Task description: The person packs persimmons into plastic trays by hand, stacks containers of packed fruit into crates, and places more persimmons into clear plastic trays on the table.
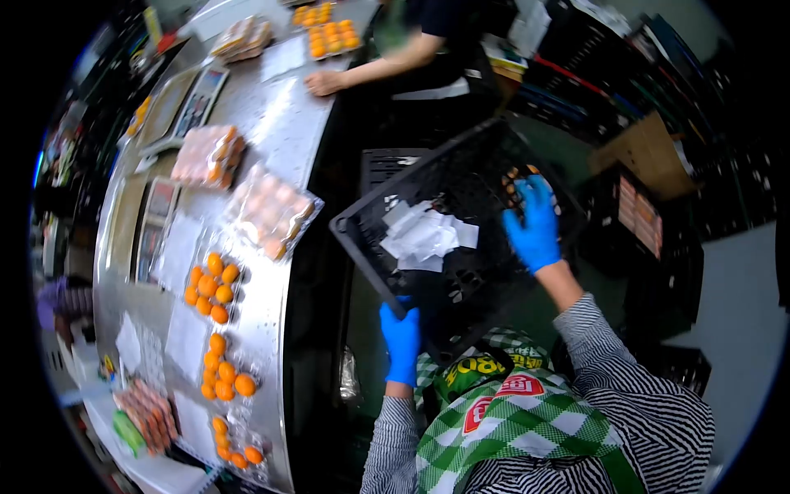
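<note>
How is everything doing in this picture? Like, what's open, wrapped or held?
Black crate, open-topped, held at its rim
White papers, loose, heaped inside the crate
Left hand, gloved in blue, closed on the crate's rim
Right hand, gloved in blue, grip unclear
Clear pack, wrapped in plastic, full
Nearest orange fruits, whole, in three groups
Co-worker's hand, bare, at the table's edge

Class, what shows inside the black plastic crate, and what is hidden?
White papers lie inside, hiding whatever is beneath. The right hand partly covers orange items; whether inside or beyond is unclear.
</note>
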A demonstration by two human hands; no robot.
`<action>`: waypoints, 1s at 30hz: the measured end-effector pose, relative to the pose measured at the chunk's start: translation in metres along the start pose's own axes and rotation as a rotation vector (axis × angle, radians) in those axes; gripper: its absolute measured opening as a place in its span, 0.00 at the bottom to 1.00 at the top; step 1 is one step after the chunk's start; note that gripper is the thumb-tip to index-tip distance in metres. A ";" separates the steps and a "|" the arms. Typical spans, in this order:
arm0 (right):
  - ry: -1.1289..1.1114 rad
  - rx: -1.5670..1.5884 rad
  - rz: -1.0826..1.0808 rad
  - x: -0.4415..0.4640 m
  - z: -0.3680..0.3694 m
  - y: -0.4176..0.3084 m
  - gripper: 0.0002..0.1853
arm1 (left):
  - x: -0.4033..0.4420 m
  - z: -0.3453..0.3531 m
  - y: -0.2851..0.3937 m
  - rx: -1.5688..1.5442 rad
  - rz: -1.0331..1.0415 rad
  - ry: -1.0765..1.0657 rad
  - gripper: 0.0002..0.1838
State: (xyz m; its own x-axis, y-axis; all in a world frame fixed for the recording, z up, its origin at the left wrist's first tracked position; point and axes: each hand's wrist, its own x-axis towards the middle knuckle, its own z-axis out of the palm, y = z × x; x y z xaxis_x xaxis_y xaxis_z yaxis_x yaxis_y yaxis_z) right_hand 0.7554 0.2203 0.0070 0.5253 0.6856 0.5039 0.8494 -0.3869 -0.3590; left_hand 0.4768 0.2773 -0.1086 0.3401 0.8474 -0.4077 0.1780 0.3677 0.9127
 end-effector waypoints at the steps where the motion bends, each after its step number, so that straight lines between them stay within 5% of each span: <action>1: 0.015 -0.085 0.147 -0.005 -0.026 0.025 0.30 | 0.003 0.001 -0.004 -0.079 0.010 -0.006 0.14; 3: 0.091 -0.468 0.456 -0.051 -0.040 0.091 0.36 | -0.011 0.009 0.049 -0.213 -0.113 -0.019 0.11; 4: 0.101 -0.365 0.641 -0.070 -0.042 0.113 0.40 | -0.014 0.010 0.056 -0.245 -0.126 -0.025 0.11; 6: -0.007 0.757 1.156 -0.103 -0.049 0.127 0.43 | -0.021 0.015 0.069 -0.222 -0.147 -0.026 0.09; 10: -0.135 1.063 1.606 -0.139 -0.028 0.061 0.40 | -0.036 0.027 0.049 -0.155 -0.016 0.008 0.08; 12: -0.076 1.447 1.466 -0.157 -0.006 0.041 0.28 | -0.051 0.037 0.049 -0.127 0.025 0.033 0.07; 15: -0.077 1.566 1.559 -0.183 -0.004 0.054 0.08 | -0.078 0.044 0.050 -0.102 0.080 0.034 0.09; 22: 0.006 1.818 1.485 -0.251 -0.079 0.045 0.04 | -0.166 0.072 0.079 0.016 0.190 0.068 0.11; 23: 0.000 1.862 1.507 -0.262 -0.085 0.051 0.12 | -0.178 0.079 0.082 0.040 0.212 0.064 0.11; 30: 0.246 1.873 1.441 -0.327 -0.126 0.080 0.15 | -0.213 0.123 0.057 0.102 0.225 -0.111 0.13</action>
State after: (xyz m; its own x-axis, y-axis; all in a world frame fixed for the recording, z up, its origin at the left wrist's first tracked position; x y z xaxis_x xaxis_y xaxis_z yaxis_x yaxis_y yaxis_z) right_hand 0.6578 -0.1123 -0.0878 0.6210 0.4848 -0.6159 -0.7771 0.4835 -0.4030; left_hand 0.5275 0.0707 0.0273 0.4801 0.8540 -0.2003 0.1763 0.1297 0.9757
